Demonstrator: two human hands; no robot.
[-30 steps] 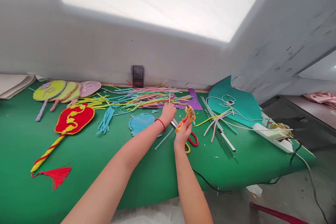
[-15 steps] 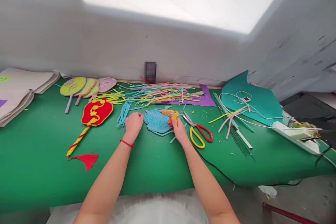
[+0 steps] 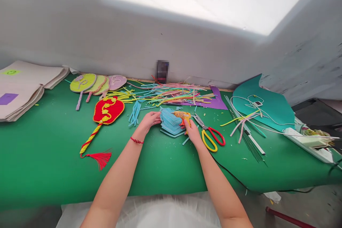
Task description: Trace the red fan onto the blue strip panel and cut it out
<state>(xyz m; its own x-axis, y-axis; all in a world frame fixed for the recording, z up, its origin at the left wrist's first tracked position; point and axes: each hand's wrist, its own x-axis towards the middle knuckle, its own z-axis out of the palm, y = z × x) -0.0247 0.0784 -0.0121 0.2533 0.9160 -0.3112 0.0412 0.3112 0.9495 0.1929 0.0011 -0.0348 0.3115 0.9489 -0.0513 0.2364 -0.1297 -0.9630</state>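
Note:
A round light-blue fan face made of strips lies on the green table cover. My left hand rests against its left edge, fingers bent onto it. My right hand grips a yellow-orange glue gun whose nozzle points left over the blue piece. A black cord trails from the gun toward the table's front right.
Red-and-yellow scissors lie just right of my right hand. A red fan with tassel, pastel fans, a heap of coloured strips, teal sheet, power strip and beige bags surround.
My left hand moved right from the bare cloth onto the blue piece's left edge. The glue gun stays over the piece, and the view shifted a little left.

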